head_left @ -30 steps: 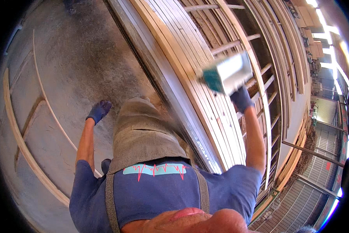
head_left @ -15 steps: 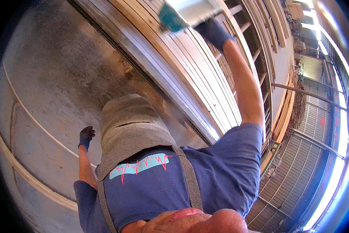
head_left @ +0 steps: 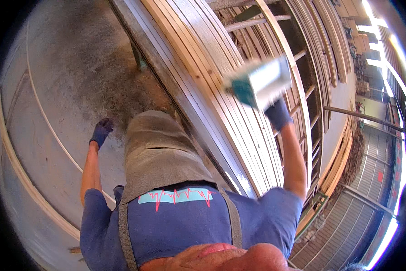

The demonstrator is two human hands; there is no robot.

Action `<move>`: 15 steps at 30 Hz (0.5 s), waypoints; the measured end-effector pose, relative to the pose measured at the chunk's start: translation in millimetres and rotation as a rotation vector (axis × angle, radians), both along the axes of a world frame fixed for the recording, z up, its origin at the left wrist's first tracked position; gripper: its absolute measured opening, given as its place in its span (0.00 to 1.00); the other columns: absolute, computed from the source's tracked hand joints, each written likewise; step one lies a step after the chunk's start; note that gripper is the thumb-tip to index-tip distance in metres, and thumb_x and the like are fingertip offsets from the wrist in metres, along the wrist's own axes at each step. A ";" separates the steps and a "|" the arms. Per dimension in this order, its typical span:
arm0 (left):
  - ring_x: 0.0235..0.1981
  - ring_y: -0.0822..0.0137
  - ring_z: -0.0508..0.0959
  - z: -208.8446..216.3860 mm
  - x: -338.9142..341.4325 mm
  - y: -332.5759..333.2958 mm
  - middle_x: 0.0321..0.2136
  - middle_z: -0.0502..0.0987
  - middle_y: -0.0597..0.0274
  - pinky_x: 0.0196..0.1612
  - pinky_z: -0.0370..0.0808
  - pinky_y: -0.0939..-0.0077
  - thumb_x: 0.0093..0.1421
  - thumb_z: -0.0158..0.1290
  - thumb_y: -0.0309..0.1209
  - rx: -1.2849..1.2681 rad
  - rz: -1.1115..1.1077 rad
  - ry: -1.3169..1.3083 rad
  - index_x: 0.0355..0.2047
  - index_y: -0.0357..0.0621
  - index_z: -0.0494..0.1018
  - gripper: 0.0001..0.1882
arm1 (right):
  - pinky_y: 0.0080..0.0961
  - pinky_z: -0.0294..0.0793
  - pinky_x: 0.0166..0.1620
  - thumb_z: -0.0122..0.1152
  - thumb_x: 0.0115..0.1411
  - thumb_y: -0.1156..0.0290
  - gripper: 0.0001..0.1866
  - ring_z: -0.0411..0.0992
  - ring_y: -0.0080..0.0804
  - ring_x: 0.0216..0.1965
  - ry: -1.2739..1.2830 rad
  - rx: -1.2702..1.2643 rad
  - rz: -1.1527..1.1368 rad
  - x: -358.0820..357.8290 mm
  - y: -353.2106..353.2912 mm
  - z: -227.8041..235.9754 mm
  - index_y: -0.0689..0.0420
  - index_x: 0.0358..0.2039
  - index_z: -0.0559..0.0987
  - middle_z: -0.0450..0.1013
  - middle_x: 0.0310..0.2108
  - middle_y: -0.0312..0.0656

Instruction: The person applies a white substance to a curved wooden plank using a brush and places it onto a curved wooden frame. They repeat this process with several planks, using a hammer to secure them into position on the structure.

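Long pale wooden strips (head_left: 240, 136) lie side by side; over them, contact unclear, is a blurred, boxy teal-and-white tool (head_left: 262, 83). My right hand (head_left: 278, 114) wraps its near end; my left hand (head_left: 102, 131) looks empty, its finger curl unclear. A slackening grip could drop the tool, scuffing wood.

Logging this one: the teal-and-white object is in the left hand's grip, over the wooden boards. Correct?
Wrong hand: the head view shows the teal-and-white object in the right hand's grip, over the wooden boards.
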State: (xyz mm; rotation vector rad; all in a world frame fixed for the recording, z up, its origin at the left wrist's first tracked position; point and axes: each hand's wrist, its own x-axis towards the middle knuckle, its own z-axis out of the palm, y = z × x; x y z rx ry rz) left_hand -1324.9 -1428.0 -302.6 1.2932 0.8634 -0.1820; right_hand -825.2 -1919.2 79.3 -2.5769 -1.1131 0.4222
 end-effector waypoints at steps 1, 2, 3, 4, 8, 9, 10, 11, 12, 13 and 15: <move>0.37 0.67 0.79 5.3 -1.1 -18.8 0.38 0.79 0.60 0.39 0.77 0.71 0.64 0.52 0.30 -0.029 0.018 -0.008 0.50 0.42 0.73 0.15 | 0.32 0.67 0.60 0.63 0.58 0.73 0.24 0.68 0.35 0.57 0.130 0.059 -0.107 -27.4 -46.2 3.8 0.57 0.56 0.72 0.72 0.55 0.45; 0.35 0.68 0.78 13.0 -2.5 -41.9 0.36 0.79 0.61 0.39 0.77 0.72 0.64 0.54 0.32 -0.059 0.034 -0.014 0.47 0.42 0.74 0.13 | 0.30 0.65 0.61 0.60 0.59 0.76 0.27 0.65 0.30 0.58 0.259 0.112 -0.271 -57.8 -70.7 14.6 0.59 0.59 0.68 0.68 0.58 0.44; 0.33 0.69 0.78 16.5 -4.2 -62.0 0.33 0.79 0.63 0.38 0.77 0.72 0.63 0.55 0.34 -0.097 0.034 -0.029 0.44 0.42 0.75 0.12 | 0.29 0.62 0.63 0.60 0.59 0.76 0.29 0.62 0.30 0.61 0.192 -0.039 -0.210 -68.0 -121.7 15.3 0.60 0.61 0.65 0.66 0.59 0.44; 0.33 0.69 0.77 11.6 -17.8 -80.6 0.33 0.79 0.63 0.37 0.76 0.72 0.63 0.56 0.34 -0.016 -0.020 -0.060 0.44 0.42 0.75 0.12 | 0.31 0.61 0.64 0.60 0.59 0.75 0.29 0.63 0.30 0.61 0.385 0.087 -0.353 -84.3 -150.5 19.7 0.59 0.61 0.66 0.67 0.59 0.45; 0.30 0.69 0.76 -12.1 -78.7 -173.0 0.31 0.79 0.62 0.35 0.75 0.73 0.63 0.55 0.36 0.117 -0.083 -0.044 0.43 0.41 0.76 0.13 | 0.31 0.64 0.62 0.62 0.58 0.74 0.27 0.66 0.30 0.59 0.177 0.020 -0.198 -101.1 -221.0 21.8 0.58 0.59 0.69 0.69 0.57 0.47; 0.29 0.69 0.76 -7.5 -97.6 -198.2 0.30 0.79 0.62 0.34 0.74 0.74 0.63 0.54 0.37 0.111 -0.058 0.004 0.43 0.41 0.76 0.14 | 0.31 0.67 0.60 0.62 0.58 0.75 0.25 0.68 0.32 0.57 0.262 -0.006 -0.248 -106.0 -189.9 38.9 0.58 0.57 0.72 0.72 0.54 0.45; 0.29 0.70 0.76 -1.3 -95.2 -215.7 0.30 0.79 0.61 0.33 0.74 0.74 0.63 0.54 0.38 0.105 -0.062 0.020 0.43 0.41 0.76 0.15 | 0.32 0.70 0.58 0.62 0.59 0.74 0.21 0.71 0.34 0.53 0.159 -0.021 -0.165 -103.0 -182.3 37.3 0.59 0.54 0.74 0.74 0.51 0.46; 0.29 0.69 0.77 25.9 -96.8 -247.5 0.29 0.79 0.59 0.33 0.74 0.74 0.64 0.52 0.39 -0.039 0.015 0.133 0.44 0.42 0.76 0.15 | 0.32 0.72 0.55 0.61 0.60 0.74 0.18 0.73 0.36 0.50 0.050 -0.037 -0.087 -98.6 -174.8 31.9 0.59 0.51 0.76 0.76 0.48 0.47; 0.29 0.69 0.77 34.9 -102.5 -267.9 0.30 0.79 0.59 0.33 0.74 0.73 0.64 0.52 0.39 -0.098 -0.025 0.165 0.44 0.42 0.76 0.15 | 0.32 0.72 0.54 0.60 0.61 0.69 0.14 0.75 0.39 0.48 -0.130 -0.046 0.052 -69.9 -186.2 13.5 0.58 0.46 0.78 0.78 0.45 0.49; 0.30 0.69 0.78 39.3 -126.4 -286.5 0.30 0.79 0.60 0.33 0.74 0.73 0.64 0.52 0.39 -0.143 -0.013 0.228 0.43 0.41 0.76 0.15 | 0.35 0.70 0.57 0.55 0.65 0.60 0.18 0.74 0.44 0.50 -0.237 -0.139 0.172 -61.8 -149.4 16.3 0.57 0.50 0.77 0.77 0.46 0.51; 0.30 0.68 0.78 37.1 -164.6 -326.0 0.30 0.79 0.60 0.33 0.75 0.73 0.64 0.52 0.39 -0.161 0.031 0.272 0.42 0.41 0.76 0.14 | 0.37 0.77 0.46 0.55 0.65 0.55 0.20 0.79 0.46 0.39 -0.029 -0.210 -0.051 -88.2 -96.1 40.9 0.57 0.48 0.78 0.79 0.39 0.53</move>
